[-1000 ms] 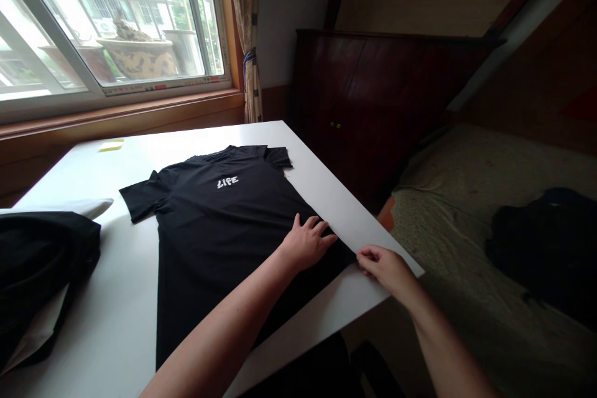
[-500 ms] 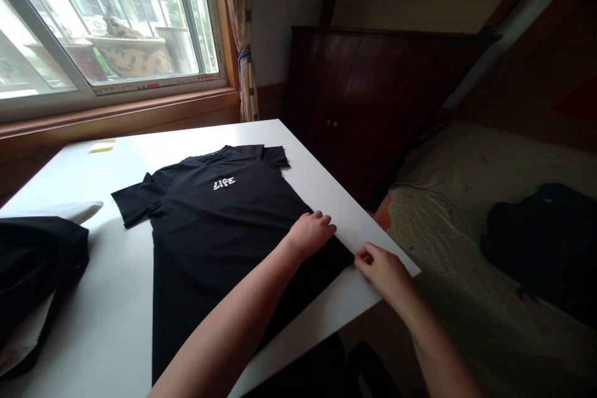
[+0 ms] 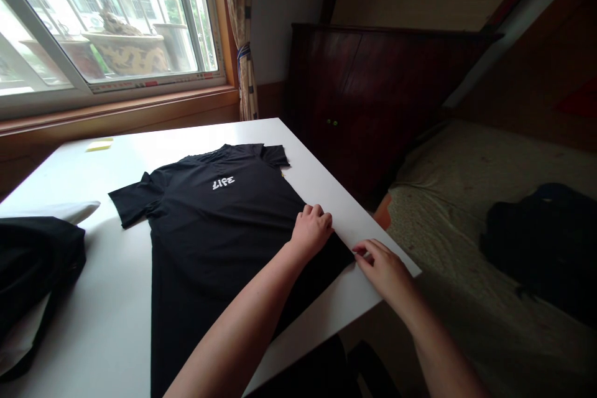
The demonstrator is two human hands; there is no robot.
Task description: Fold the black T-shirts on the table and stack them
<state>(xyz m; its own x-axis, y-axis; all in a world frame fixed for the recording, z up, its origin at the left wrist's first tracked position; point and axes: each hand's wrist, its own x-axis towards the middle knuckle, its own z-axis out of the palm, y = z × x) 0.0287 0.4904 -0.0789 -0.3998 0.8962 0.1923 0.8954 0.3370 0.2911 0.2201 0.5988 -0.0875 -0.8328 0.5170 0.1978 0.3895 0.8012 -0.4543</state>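
Note:
A black short-sleeved T-shirt with white characters on it lies spread on the white table, collar toward the window. My left hand has its fingers curled on the shirt's right side edge, pinching the cloth there. At the hem corner near the table's right edge, my right hand holds the shirt's corner between thumb and fingertips. Light wrinkles run across the shirt from my left hand.
Dark clothing with a white part lies at the table's left. A yellow paper is near the back left corner. Beyond stand a dark red cabinet and, at right, a bed with a dark item. A curtain hangs beside the window.
My left hand has shifted slightly up along the shirt's side edge. The fingers of my right hand have extended a little at the corner.

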